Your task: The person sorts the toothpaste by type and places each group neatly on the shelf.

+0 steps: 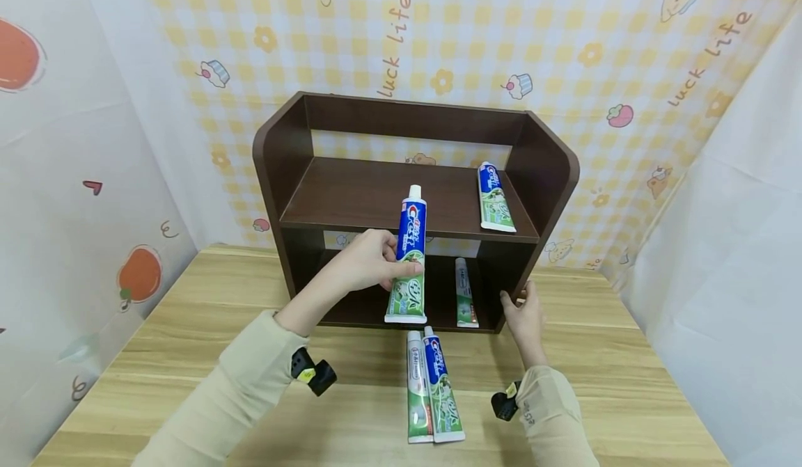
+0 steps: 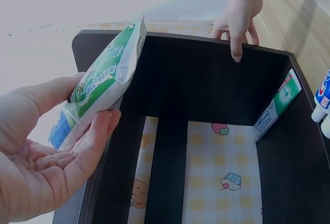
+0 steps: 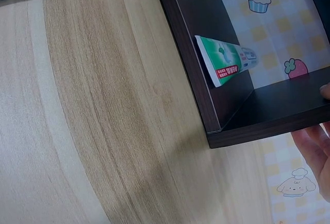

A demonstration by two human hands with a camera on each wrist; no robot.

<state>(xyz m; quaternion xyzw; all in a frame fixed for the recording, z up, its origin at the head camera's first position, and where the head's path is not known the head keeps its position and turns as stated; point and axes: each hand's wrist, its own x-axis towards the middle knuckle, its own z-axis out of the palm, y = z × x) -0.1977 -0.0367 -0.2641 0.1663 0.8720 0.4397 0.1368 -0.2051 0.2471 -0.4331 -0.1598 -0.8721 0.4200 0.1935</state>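
Left hand [image 1: 370, 264] grasps a blue-and-green Crest tube [image 1: 411, 234] below its middle, thumb across the front, cap up, held up in front of the dark shelf [image 1: 376, 188]. Right hand [image 1: 525, 317] grips the shelf's side panel, thumb inside, fingers outside. Second Crest tube [image 1: 496, 199] lies at the right of the upper board, a whitish-green tube [image 1: 464, 293] on the lower one; two more tubes [image 1: 443, 390] lie side by side on the table [image 1: 213, 300]. Held tube probably light, soft-bodied, slightly slippery, hardly fragile (cap and flat end likely stiffer). Best hold: thumb and fingers across the mid-body, gentle pressure, since a hard squeeze would likely dent it.
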